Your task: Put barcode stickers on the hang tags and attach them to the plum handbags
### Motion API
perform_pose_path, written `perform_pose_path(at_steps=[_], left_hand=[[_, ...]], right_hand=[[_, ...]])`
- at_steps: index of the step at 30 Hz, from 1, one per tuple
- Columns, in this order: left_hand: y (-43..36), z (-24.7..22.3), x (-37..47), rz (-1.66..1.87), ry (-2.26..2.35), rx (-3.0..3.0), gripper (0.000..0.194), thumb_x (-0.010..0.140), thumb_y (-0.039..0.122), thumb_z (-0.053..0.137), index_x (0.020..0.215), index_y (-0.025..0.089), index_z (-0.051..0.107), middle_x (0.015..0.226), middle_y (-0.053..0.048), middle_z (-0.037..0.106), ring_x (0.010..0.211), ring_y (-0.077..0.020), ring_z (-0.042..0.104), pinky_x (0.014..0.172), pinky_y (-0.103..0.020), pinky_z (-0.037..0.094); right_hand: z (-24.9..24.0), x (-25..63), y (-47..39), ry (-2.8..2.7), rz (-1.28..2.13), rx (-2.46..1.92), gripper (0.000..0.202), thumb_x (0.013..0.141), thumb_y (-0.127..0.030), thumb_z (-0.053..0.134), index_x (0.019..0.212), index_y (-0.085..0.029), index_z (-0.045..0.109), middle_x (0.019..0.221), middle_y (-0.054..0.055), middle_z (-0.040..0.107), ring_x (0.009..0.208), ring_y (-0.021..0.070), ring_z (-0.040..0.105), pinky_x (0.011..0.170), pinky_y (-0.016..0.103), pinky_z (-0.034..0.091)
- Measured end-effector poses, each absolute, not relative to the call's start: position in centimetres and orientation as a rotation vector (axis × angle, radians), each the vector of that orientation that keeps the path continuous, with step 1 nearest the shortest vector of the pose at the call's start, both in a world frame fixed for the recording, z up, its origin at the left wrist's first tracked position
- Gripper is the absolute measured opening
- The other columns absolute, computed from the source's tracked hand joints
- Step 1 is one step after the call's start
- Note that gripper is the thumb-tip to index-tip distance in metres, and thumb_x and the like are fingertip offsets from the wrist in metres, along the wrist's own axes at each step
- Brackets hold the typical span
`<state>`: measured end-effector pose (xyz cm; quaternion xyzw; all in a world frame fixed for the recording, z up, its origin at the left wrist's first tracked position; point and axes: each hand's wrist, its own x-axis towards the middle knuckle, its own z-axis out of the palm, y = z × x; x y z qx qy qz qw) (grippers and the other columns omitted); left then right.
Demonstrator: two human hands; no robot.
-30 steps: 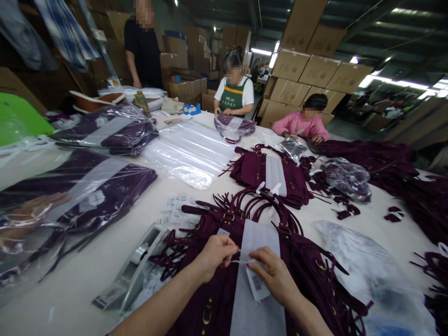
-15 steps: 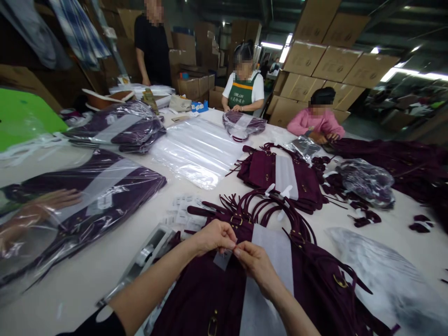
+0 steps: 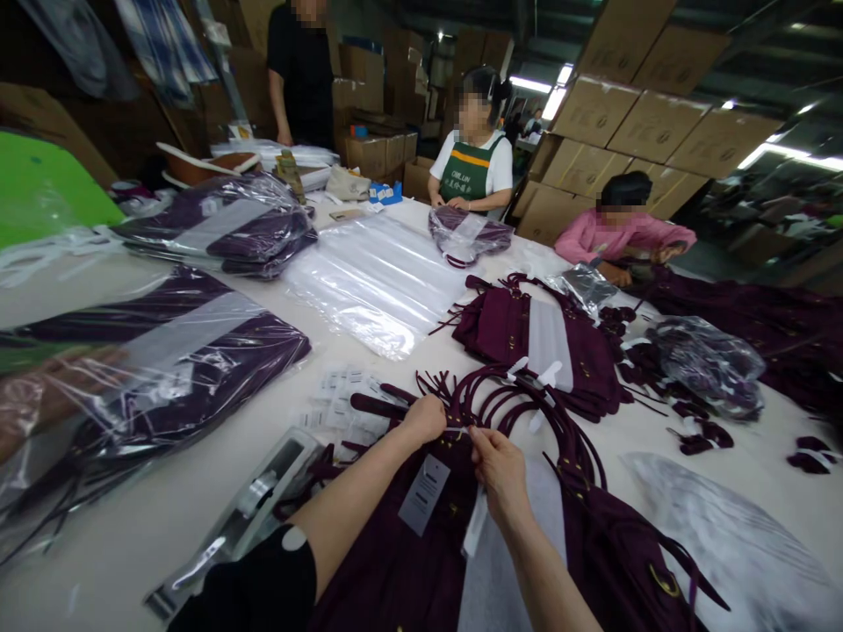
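Observation:
A dark purple handbag (image 3: 382, 570) lies in front of me, with a pale wrapping band (image 3: 550, 544) beside my right hand and looped handles at its far side. Over the bag's upper edge, my left hand (image 3: 427, 421) is closed, its fingertips mostly hidden. My right hand (image 3: 497, 461) pinches with thumb and forefinger, a short way to the right. A thin white string (image 3: 456, 429) stretches between the two hands. Below them a grey-white paper hang tag (image 3: 425, 493) rests on the purple fabric. A narrow white piece (image 3: 475, 525) shows under my right wrist.
Left of my arm stands a tape dispenser (image 3: 263, 491), with printed labels (image 3: 346, 395) behind it. Clear plastic bags (image 3: 378, 281) lie mid-table. More purple bags (image 3: 507, 333) sit beyond. A plastic-wrapped bag (image 3: 190, 342) lies left under another person's hand (image 3: 59, 395). Co-workers stand or sit opposite.
My hands have drawn apart and moved slightly toward the handles, with the string now between them. The tag lies fully visible on the bag. The co-worker in pink has raised one hand.

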<state>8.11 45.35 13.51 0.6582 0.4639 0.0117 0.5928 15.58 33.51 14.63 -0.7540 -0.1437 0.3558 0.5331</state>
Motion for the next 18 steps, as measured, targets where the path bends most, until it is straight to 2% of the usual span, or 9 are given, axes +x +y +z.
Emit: perform_pose_path(at_steps=[4,10,14,18], left_hand=[[45.6,13.2,8.4,-0.045,1.099,1.447,0.027,0.086,0.032,0.052,0.107,0.014,0.053,0.104,-0.007,0.057,0.086,-0.0171,0.058,0.073,-0.036,0.051],[46.3,13.8,7.7,-0.111,1.034,1.349,0.022,0.087,0.033,0.051,0.094,0.012,0.056,0.084,-0.002,0.059,0.066,-0.0107,0.057,0.059,-0.026,0.050],[46.5,14.2,7.5,-0.104,0.973,1.301,0.023,0.087,0.033,0.050,0.081,0.012,0.056,0.067,0.003,0.054,0.048,-0.0055,0.047,0.045,-0.019,0.041],[47.0,14.6,7.2,-0.104,0.888,1.242,0.020,0.084,0.026,0.053,0.072,0.011,0.055,0.057,0.005,0.051,0.040,-0.0037,0.039,0.038,-0.016,0.031]], right_hand=[[13.7,15.4,33.9,-0.423,0.697,-1.895,0.036,0.063,-0.055,0.055,0.064,-0.019,0.056,0.045,-0.005,0.048,0.040,0.0103,0.037,0.042,0.024,0.027],[13.3,14.5,33.9,-0.579,0.555,-2.056,0.027,0.067,-0.047,0.054,0.064,-0.021,0.058,0.049,-0.001,0.057,0.049,0.0161,0.051,0.052,0.027,0.035],[13.1,14.0,33.8,-0.697,0.494,-2.132,0.026,0.071,-0.046,0.050,0.067,-0.021,0.057,0.055,0.001,0.060,0.053,0.0176,0.054,0.054,0.027,0.035],[13.2,13.7,33.8,-0.793,0.437,-2.185,0.030,0.073,-0.047,0.046,0.070,-0.021,0.061,0.062,0.004,0.063,0.057,0.0189,0.055,0.057,0.028,0.034]])
